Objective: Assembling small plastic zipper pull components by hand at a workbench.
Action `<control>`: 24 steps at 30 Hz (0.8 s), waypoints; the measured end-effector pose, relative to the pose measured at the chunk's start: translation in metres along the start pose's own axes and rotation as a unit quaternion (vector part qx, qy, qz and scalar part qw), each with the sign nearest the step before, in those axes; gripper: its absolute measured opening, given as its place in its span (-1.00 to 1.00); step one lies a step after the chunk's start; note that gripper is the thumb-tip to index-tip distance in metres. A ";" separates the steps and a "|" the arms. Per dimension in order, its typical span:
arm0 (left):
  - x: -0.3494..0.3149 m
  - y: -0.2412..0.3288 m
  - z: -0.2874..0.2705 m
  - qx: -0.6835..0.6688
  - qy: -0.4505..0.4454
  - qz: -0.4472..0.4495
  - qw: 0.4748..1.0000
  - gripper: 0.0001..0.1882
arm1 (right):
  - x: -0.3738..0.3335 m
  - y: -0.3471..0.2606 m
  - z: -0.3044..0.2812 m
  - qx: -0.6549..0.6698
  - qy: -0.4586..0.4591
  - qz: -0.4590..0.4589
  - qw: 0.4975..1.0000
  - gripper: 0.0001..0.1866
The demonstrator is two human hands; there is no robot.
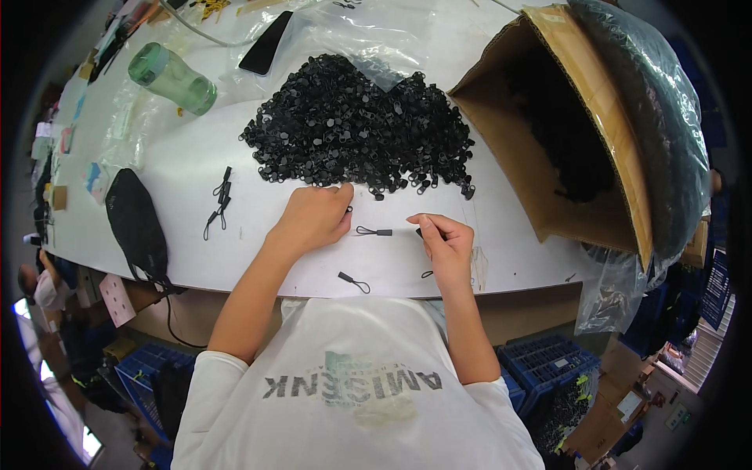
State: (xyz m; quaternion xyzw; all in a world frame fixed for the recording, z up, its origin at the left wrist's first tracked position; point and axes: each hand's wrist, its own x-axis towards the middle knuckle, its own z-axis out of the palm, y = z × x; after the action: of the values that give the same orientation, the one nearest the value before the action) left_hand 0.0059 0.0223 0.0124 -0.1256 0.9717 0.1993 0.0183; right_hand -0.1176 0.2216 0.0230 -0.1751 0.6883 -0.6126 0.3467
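A large heap of small black zipper sliders [352, 125] covers the table ahead of me. At its near edge, my left hand [313, 218] is closed in a pinch; a small dark piece with a ring, seemingly a zipper slider [349, 209], shows at its fingertips. To the right, my right hand [446, 243] has thumb and fingers pressed on a black cord zipper pull [420, 233], mostly hidden. Between the hands lies a looped cord pull [376, 232]. Another cord pull [354, 282] lies near the table edge, and a loop [427, 274] peeks out by my right wrist.
Several joined cord pulls [219, 204] lie at left, beside a black fabric pouch-like item [135, 223]. A green bottle [172, 78] and a dark phone [266, 43] are farther back. An open cardboard box [501, 125] with black contents stands at right, with clear plastic [611, 290] hanging below.
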 end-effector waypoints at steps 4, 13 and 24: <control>-0.001 -0.001 -0.005 0.030 -0.059 -0.021 0.998 -0.82 | -0.001 0.000 -0.003 0.028 -0.007 0.027 0.999 -0.71; -0.002 0.006 -0.009 -0.155 0.089 -0.009 0.984 -0.86 | -0.003 0.005 -0.003 0.067 -0.054 0.038 0.996 -0.75; 0.000 0.027 -0.013 -0.564 0.002 -0.136 0.814 -0.88 | 0.000 -0.011 -0.001 -0.081 -0.062 -0.080 0.992 -0.87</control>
State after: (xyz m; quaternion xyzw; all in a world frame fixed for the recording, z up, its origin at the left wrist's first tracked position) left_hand -0.0006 0.0414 0.0344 -0.2449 0.6619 0.7078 -0.0307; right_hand -0.1202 0.2206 0.0342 -0.2950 0.6966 -0.5684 0.3236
